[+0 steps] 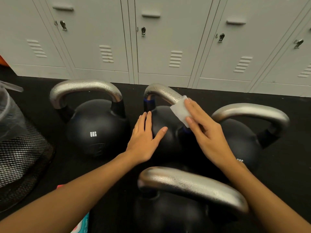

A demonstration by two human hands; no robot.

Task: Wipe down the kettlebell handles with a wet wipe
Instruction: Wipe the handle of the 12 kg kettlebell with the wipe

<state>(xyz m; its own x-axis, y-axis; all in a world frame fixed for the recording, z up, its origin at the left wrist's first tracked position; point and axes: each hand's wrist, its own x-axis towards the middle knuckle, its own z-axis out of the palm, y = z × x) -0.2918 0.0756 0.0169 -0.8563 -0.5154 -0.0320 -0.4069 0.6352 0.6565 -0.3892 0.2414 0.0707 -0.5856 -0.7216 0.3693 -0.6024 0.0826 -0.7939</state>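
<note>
Several black kettlebells with silver handles stand on the dark floor. The middle kettlebell (165,132) has its handle (161,92) slanting toward me. My right hand (207,132) wraps a white wet wipe (179,111) around the handle's right end, fingers and thumb curled over it. My left hand (145,140) lies flat on the middle kettlebell's black body, fingers straight. An 8 kg kettlebell (94,130) stands to the left, another (242,137) to the right, and one more (176,209) nearest me.
A black mesh bin (21,155) with a clear liner stands at the left. A wipe packet (82,224) peeks out under my left forearm. Grey lockers (154,47) line the wall behind the kettlebells.
</note>
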